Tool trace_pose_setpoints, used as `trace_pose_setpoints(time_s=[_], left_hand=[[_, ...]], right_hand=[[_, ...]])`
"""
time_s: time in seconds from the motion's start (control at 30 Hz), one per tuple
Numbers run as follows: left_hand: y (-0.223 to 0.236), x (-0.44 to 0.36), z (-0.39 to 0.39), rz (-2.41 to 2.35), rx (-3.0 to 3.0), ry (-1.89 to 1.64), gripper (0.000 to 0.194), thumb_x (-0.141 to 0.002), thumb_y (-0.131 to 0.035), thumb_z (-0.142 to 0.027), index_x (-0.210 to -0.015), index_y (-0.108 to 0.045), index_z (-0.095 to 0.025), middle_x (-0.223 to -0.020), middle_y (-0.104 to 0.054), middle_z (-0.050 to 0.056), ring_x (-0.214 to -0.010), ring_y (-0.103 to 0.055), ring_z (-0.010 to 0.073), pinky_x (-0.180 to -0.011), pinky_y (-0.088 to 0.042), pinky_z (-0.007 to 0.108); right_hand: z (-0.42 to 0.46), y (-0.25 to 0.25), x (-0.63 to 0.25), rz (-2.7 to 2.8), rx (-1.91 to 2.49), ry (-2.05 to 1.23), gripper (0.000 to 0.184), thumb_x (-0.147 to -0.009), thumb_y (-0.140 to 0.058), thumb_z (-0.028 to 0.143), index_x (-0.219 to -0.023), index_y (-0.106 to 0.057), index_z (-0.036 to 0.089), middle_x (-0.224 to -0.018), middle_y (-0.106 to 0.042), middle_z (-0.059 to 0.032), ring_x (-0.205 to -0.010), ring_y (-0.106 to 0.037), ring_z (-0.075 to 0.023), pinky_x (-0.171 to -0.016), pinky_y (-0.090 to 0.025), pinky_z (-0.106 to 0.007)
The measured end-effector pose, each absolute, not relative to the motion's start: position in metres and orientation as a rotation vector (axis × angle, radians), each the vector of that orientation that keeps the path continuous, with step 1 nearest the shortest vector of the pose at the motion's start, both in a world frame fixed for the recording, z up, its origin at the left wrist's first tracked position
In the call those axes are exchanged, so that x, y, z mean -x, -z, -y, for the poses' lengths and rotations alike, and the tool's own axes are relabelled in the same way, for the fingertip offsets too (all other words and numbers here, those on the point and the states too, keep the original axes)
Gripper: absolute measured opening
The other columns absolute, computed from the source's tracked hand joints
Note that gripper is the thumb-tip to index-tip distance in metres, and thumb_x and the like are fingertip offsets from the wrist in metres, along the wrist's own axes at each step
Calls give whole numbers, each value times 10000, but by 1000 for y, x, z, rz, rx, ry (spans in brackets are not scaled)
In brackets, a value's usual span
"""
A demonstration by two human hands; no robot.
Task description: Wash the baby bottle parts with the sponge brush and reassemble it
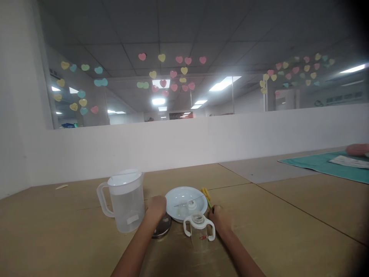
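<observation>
My right hand (221,220), slightly blurred, is closed on a thin tool (205,193) with a yellow end and a green shaft, just right of the white bowl. My left hand (157,206) is at the bowl's left edge, above a dark round metal dish (163,226); its fingers are hidden. In the shallow white bowl (172,192) lie a small white cap-like part (191,205) and a thin straw-like rod. Between my arms stands a clear baby bottle (198,234), open at the top, with two white side handles.
To the left stands a clear lidded pitcher (128,209) with liquid in it. A teal cloth (319,163) lies at the far right with a white cloth (348,161) and a pink item (357,149) on it. A white wall (173,144) rises behind the table.
</observation>
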State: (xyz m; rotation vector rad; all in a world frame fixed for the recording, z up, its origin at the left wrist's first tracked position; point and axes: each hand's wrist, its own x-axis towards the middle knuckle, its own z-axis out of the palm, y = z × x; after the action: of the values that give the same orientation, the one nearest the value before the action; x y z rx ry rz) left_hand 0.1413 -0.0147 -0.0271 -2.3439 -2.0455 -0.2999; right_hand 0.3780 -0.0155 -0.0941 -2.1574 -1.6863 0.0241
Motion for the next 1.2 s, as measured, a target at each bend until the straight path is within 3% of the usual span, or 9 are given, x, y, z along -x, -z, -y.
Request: trace_pose_setpoints(time_s=[0.1,0.2,0.27,0.4,0.57,0.7,0.83,1.0,1.2], left_hand=[[22,-152,20,1938,2425,285,234,-765,-493,-136,-873,-696,-92,-952,-661,248,-912,-634,322,-762,-473,411],[25,-163,23,1758,2600,347,275,-811,-456,-203,-963,-685,-191,-1026,-673,136,-959,-625,242,-810,-460,327],[32,-169,23,1670,2696,387,256,-801,-468,-223,-919,-696,-223,-999,-688,89,-938,-627,212,-794,-458,286],[45,-172,17,1680,2690,435,212,-747,-491,-164,-773,-702,-165,-899,-694,121,-852,-633,224,-736,-456,290],[35,-166,11,1698,2628,571,215,-729,-481,-88,-788,-676,-155,-900,-680,98,-841,-615,188,-750,-437,267],[17,-159,9,1652,2583,989,161,-750,-490,-97,-815,-627,-152,-874,-659,64,-797,-607,155,-752,-448,266],[4,-156,11,1583,2557,1512,129,-698,-543,-69,-790,-542,-160,-789,-622,14,-701,-607,111,-673,-486,225],[-2,-160,19,1490,2606,1896,193,-674,-574,-77,-803,-467,-171,-848,-627,21,-743,-627,106,-697,-516,226],[-6,-167,25,1273,2668,2191,207,-675,-548,-85,-796,-413,-186,-842,-625,22,-833,-636,126,-750,-514,254]], right_hand=[[16,93,-379,1667,2170,-33,348,-832,-321,171,-895,-659,116,-932,-666,-157,-845,-637,-262,-664,-464,-334],[17,91,-380,1654,2171,-48,357,-825,-306,150,-900,-653,113,-935,-662,-160,-853,-634,-270,-647,-462,-335],[18,91,-381,1644,2171,-58,354,-819,-303,143,-898,-648,116,-936,-661,-162,-850,-635,-274,-639,-459,-338],[18,92,-382,1616,2160,-72,345,-801,-304,123,-926,-625,136,-929,-660,-157,-833,-641,-268,-629,-456,-337],[14,96,-385,1492,2150,-8,328,-785,-327,111,-1010,-566,121,-854,-662,-169,-781,-637,-275,-602,-428,-339],[9,97,-389,1410,2094,144,314,-807,-307,104,-1024,-533,84,-892,-646,-178,-861,-596,-264,-713,-394,-355],[4,100,-389,1346,1712,416,317,-868,-271,155,-1031,-534,84,-893,-639,-145,-886,-550,-238,-831,-332,-370],[4,106,-387,1476,1285,537,329,-898,-253,214,-968,-562,128,-797,-596,-91,-803,-502,-202,-787,-344,-335],[4,108,-388,1572,1165,623,313,-877,-288,169,-986,-581,143,-850,-589,-82,-824,-487,-195,-788,-347,-327]])
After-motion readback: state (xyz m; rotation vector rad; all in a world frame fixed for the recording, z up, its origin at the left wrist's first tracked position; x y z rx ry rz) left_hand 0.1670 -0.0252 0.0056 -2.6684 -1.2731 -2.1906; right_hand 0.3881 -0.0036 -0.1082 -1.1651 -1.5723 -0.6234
